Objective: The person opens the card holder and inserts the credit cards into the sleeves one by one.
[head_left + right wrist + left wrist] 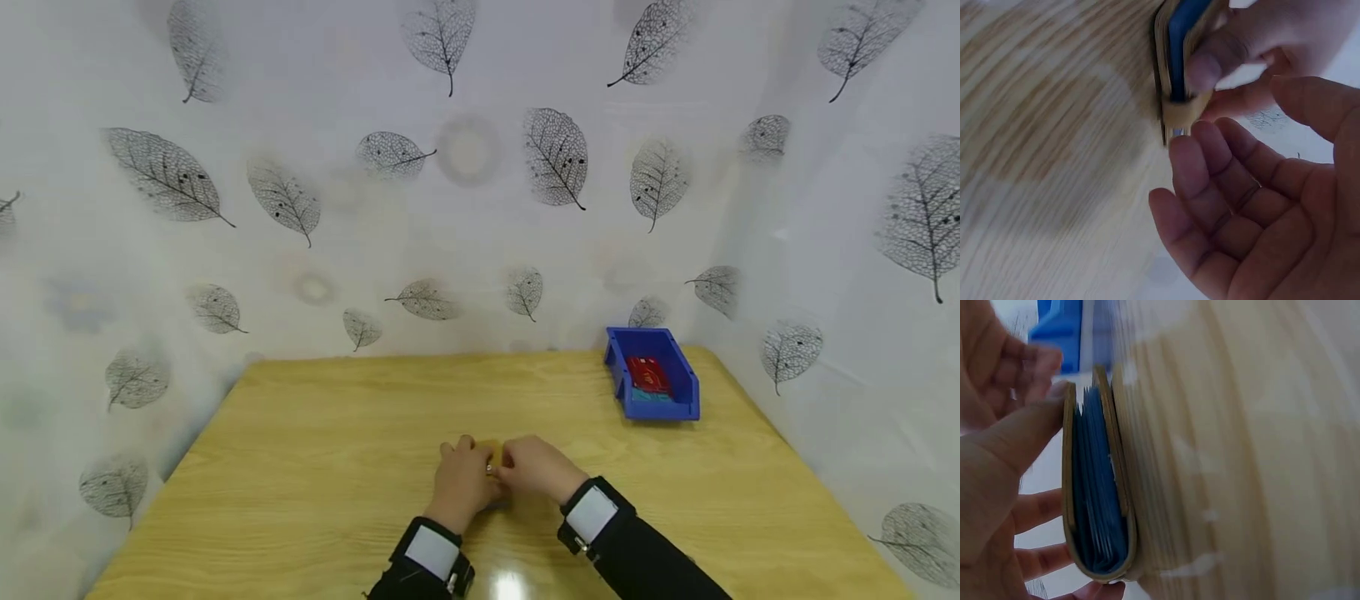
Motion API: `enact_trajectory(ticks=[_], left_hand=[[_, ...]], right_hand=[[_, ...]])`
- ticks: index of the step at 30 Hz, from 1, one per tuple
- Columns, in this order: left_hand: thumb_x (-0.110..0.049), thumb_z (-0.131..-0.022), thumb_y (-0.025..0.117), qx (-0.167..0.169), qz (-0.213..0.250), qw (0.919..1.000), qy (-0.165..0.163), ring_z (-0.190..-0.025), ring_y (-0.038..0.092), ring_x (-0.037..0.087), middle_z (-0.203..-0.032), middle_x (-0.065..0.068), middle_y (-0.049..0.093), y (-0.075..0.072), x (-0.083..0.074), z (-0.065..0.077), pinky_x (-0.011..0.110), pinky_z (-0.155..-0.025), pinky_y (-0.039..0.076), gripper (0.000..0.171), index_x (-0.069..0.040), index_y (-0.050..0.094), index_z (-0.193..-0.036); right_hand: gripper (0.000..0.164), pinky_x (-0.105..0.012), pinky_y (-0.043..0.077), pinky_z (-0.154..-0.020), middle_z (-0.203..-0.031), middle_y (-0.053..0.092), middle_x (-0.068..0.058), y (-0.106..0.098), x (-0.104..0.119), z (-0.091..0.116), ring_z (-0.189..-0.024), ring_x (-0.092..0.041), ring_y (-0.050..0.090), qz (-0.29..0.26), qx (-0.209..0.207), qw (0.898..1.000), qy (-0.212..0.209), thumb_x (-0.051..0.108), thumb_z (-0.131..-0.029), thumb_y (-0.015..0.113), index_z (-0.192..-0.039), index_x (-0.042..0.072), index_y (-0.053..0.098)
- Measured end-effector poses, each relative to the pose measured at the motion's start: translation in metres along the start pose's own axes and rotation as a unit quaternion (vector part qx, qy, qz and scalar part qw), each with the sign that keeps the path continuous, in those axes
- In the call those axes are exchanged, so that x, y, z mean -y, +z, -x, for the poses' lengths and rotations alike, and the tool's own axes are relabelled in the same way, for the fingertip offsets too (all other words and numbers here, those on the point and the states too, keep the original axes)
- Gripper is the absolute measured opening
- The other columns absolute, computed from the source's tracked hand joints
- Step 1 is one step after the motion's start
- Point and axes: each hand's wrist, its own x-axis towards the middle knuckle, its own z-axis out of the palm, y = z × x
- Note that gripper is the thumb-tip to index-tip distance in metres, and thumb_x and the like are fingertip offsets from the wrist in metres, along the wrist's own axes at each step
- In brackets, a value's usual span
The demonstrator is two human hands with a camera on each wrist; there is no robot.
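Item 1: tan wallet [1099, 487], folded into a narrow U around a stack of blue sleeves [1100, 462]. Located between the two hands, over the near middle of the counter [315, 467]; contact with the counter cannot be told. In the left-wrist view the fold sits at 6 o'clock, the gap between the covers at 12. In the right-wrist view, a tan band [1182, 114] crosses its lower end.

Item 2: left hand [459, 479], at the wallet's 8 o'clock in the head view. Grips the wallet, thumb near the upper edge of one cover, fingers behind and beneath.

Item 3: right hand [540, 468], at the wallet's 3 o'clock in the head view. Fingers loosely bent, thumb apart from them; fingertips just beside the band. Whether they touch it cannot be told.

Item 4: blue bin [684, 379], on the counter at 2 o'clock from the wallet, well apart. Contents: red item [648, 375]; teal item [651, 396] at its 6 o'clock.

Item 5: pale sheet [480, 242] with dark leaf prints, behind the counter at 12 o'clock.
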Motion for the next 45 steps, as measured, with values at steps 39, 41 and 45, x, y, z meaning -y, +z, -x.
enact_trajectory(ticks=[39,41,45], left_hand=[[-0.045,-0.061,0.088,0.043,-0.032,0.9945,-0.09,-0.084,0.056,0.032,-0.085,0.009,0.062,0.006,-0.028,-0.005,0.04,-0.06,0.052,0.059,-0.001,0.067,-0.094],[-0.046,-0.061,0.088,0.051,-0.037,0.9932,-0.098,-0.086,0.058,0.032,-0.086,0.01,0.062,0.006,-0.029,-0.007,0.041,-0.062,0.053,0.06,-0.001,0.066,-0.095],[-0.045,-0.062,0.087,0.059,-0.035,0.9913,-0.113,-0.087,0.059,0.031,-0.087,0.009,0.06,0.005,-0.031,-0.01,0.042,-0.064,0.053,0.059,-0.002,0.065,-0.096]], right_hand=[[0.036,-0.025,0.031,-0.051,-0.055,0.039,0.004,-0.013,-0.055,0.005,-0.05,-0.011,0.037,-0.017,0.001,0.998,0.067,0.008,-0.093,0.053,-0.059,0.013,0.045],[0.034,-0.025,0.033,-0.05,-0.055,0.043,0.003,-0.013,-0.061,0.008,-0.049,-0.012,0.04,-0.019,0.024,0.995,0.09,0.009,-0.094,0.053,-0.06,0.011,0.049],[0.033,-0.023,0.034,-0.047,-0.052,0.047,0.003,-0.014,-0.066,0.012,-0.046,-0.011,0.043,-0.03,0.062,0.991,0.117,0.01,-0.093,0.056,-0.06,0.01,0.055]])
